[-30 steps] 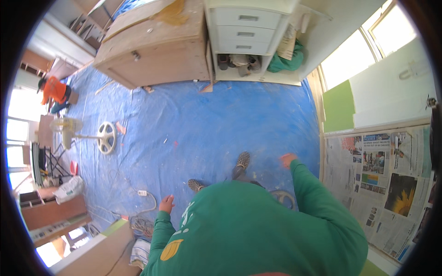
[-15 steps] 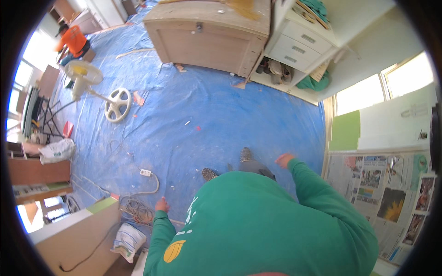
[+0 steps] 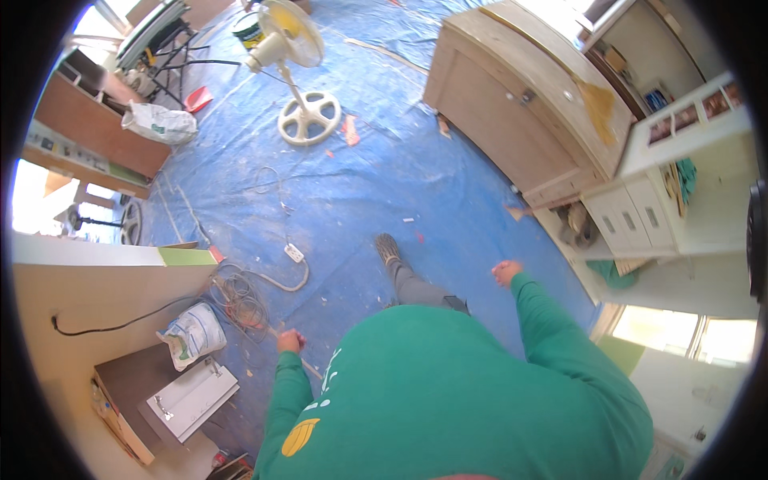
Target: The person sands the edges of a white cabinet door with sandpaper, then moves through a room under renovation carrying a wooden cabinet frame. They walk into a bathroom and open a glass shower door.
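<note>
My left hand (image 3: pixel 290 342) hangs low beside my body, its fingers curled in and nothing seen in them. Under it, on the blue sheet, a thin pale strip (image 3: pixel 312 368) lies near a coil of cable (image 3: pixel 240 294). Out to the right, my right hand (image 3: pixel 506 273) is held over the blue floor sheet (image 3: pixel 464 216), loosely closed, with no object visible in it. Both arms wear green sleeves. One of my shoes (image 3: pixel 387 246) is stretched forward on the sheet; the other is mostly hidden by my body.
Ahead stands a white pedestal fan (image 3: pixel 309 118). A wooden cabinet (image 3: pixel 512 104) and white drawers (image 3: pixel 632 216) line the right. A power strip (image 3: pixel 294 253) trails its cord across the floor. To the left are a low partition (image 3: pixel 104 280), a white sack (image 3: pixel 193 334) and a white panel with handles (image 3: pixel 192 400).
My view has turned left, so the fan and cabinet sit further right. One foot has stepped forward. Both hands stay at my sides, and the orange-shirted person has left the view.
</note>
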Available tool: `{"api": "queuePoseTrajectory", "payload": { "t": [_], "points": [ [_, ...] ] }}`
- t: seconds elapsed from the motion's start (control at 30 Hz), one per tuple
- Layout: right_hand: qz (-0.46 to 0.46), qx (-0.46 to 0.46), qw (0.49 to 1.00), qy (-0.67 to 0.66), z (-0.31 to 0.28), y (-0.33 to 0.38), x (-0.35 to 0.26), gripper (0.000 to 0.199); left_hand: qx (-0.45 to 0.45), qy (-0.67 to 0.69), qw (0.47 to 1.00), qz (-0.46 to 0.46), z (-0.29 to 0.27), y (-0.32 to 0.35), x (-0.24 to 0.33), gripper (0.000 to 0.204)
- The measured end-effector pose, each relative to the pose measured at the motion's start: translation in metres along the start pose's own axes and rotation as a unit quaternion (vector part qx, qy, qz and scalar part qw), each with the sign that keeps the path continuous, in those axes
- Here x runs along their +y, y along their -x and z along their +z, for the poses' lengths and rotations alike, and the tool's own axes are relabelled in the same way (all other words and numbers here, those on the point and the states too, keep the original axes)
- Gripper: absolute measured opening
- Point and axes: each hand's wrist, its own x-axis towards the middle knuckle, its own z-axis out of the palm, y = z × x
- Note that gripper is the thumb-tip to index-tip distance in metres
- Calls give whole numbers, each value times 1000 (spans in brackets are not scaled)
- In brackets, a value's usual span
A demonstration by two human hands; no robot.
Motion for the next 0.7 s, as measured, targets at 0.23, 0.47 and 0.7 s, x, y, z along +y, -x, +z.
{"api": "queuePoseTrajectory", "payload": {
  "t": [0.23,0.47,0.7],
  "points": [
    [-35,-110,981,154,15,-86,-165,23,92,-74,991,-62,-70,54,-2,27],
    [-88,-79,993,-7,-18,-153,-364,24,110,-67,990,-48,-48,58,2,28],
    [-291,-106,912,269,-15,-247,-427,25,69,-134,987,-52,-37,-9,24,34]
  ]
}}
